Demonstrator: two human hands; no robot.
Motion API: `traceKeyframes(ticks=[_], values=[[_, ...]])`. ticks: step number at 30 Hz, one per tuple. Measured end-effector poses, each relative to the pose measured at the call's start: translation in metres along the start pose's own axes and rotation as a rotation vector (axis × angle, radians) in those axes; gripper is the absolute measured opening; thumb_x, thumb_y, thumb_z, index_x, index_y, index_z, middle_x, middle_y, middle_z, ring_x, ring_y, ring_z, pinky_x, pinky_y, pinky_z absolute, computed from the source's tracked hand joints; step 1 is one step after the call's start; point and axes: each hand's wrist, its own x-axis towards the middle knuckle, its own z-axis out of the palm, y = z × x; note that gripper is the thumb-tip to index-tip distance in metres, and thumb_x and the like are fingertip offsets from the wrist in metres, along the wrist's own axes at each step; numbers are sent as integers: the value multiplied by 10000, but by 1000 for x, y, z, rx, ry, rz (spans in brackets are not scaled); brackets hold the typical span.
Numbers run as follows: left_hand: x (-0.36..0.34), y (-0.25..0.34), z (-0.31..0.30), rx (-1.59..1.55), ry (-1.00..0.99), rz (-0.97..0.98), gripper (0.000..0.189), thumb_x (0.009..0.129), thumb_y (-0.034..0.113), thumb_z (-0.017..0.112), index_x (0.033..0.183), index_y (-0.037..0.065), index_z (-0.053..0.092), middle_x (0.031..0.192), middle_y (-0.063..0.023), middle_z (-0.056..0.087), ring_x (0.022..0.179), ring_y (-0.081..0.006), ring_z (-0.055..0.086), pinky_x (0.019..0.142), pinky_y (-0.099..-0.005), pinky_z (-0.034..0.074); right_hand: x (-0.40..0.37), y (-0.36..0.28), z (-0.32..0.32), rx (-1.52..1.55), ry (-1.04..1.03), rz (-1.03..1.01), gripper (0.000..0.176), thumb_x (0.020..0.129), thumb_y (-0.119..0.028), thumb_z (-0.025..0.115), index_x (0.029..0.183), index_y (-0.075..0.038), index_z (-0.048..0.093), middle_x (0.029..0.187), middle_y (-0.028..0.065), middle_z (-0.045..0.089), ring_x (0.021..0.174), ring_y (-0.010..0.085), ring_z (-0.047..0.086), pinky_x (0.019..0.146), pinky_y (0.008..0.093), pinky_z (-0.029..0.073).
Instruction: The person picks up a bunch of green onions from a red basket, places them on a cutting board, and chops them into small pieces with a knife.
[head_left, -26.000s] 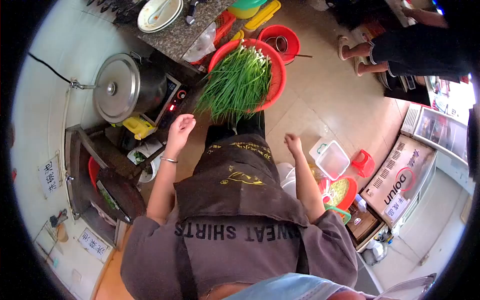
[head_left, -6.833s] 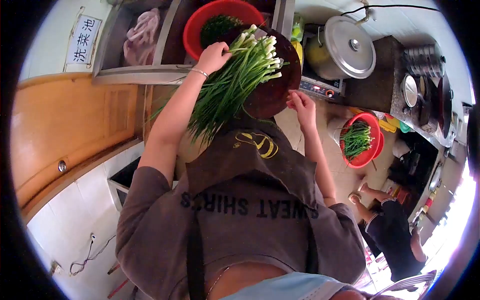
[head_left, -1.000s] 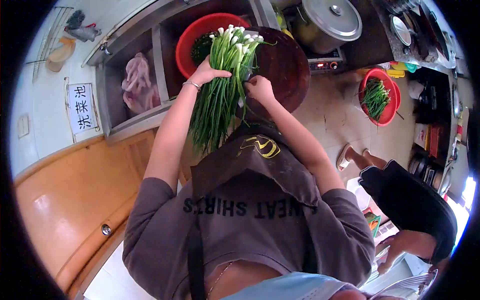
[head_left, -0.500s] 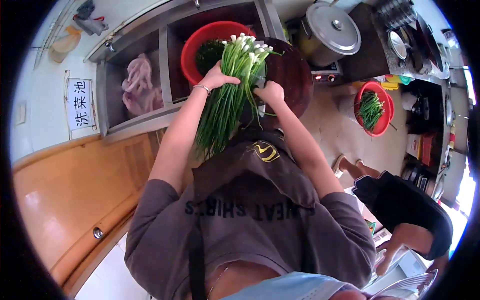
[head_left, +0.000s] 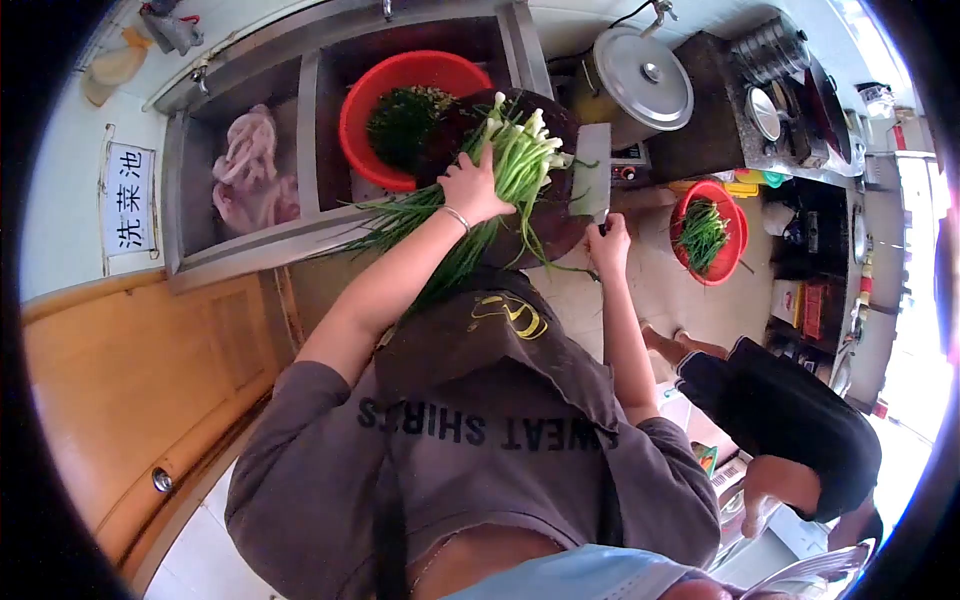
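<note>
My left hand point(head_left: 477, 190) lies over a large bunch of green onions point(head_left: 528, 148), fingers spread across it and thumb pointing right, holding it on the board. The white bulb ends face up and right; the long green leaves trail left over the sink edge and down toward my apron. In my right hand point(head_left: 608, 245) is the handle of a cleaver point(head_left: 592, 170). Its broad blade stands to the right of the bunch, with a green strand by it. Beneath them is a dark round chopping board point(head_left: 553, 228), partly covered by the bunch.
A red basin point(head_left: 352, 120) of chopped greens sits in the sink beside the board. Pale meat point(head_left: 250, 160) lies in the left sink. To the right stand a lidded pot point(head_left: 645, 80) and a red basin point(head_left: 741, 225) with more green onions. Another person point(head_left: 790, 430) is at lower right.
The bunch has swung so its leaves trail left. My left hand has moved right and down onto it. My right hand has drawn away to the right, bringing the cleaver blade into clear view.
</note>
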Motion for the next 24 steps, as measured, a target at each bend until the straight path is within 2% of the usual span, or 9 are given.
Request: traceKeyframes(ticks=[2,3,5,6,10,14,16,17,24], values=[[1,-7,-3,-77,22,21,1270,516,648,800,1472,99,169,1273,-327,424,1008,-455,589,800,-492,528,4,3,-11,-66,123,-69,298,788,-168,651,992,11,529,756,181,646,691,311,660,671,406,513],[3,-9,-4,-188,2,-33,1242,477,562,848,1458,138,215,1228,-274,464,1047,-444,561,854,-551,469,6,1,-17,44,110,28,295,795,-172,660,994,5,531,788,189,644,691,318,655,669,403,511],[9,-16,-10,-196,-45,-38,1265,466,595,838,1461,142,202,1219,-279,485,1050,-439,569,853,-520,480,17,20,-25,29,152,-63,300,815,-177,663,1008,7,525,826,181,646,682,295,657,668,388,514],[13,-20,-6,-179,-42,-33,1304,452,637,827,1471,141,182,1225,-283,497,1065,-435,566,865,-512,479,5,-15,-43,161,87,69,299,829,-168,664,1017,10,516,834,156,646,663,244,652,637,358,514],[18,-28,-5,-218,-105,-40,1353,433,665,823,1483,134,155,1253,-287,484,1088,-436,554,895,-514,464,3,5,-81,104,-51,-37,274,844,-156,656,1010,2,505,768,107,602,579,176,608,541,327,483],[18,-27,-3,-222,-103,-42,1400,421,697,808,1494,118,120,1268,-286,478,1125,-438,527,920,-517,447,-25,-10,-128,-181,-254,-117,273,821,-145,653,1033,-36,521,807,159,636,648,270,642,597,381,497],[20,-28,-1,-260,-141,-24,1415,412,711,802,1494,114,114,1286,-297,460,1147,-432,519,933,-508,446,-40,-20,-136,-411,-402,-266,289,807,-163,652,1043,-45,534,865,187,659,782,364,647,683,444,498],[21,-29,0,-262,-141,-23,1415,412,711,802,1494,114,114,1286,-297,460,1147,-432,519,933,-508,446,-50,-31,-136,-408,-477,-170,292,802,-178,649,1041,-51,540,893,192,664,876,407,623,741,484,483],[46,-47,0,-251,-306,243,1514,389,661,840,1481,14,16,1297,-348,440,1180,-427,498,1016,-407,419,-63,-41,-79,-334,-613,-271,264,794,-147,641,1013,-47,534,852,218,649,843,418,618,720,489,484]])
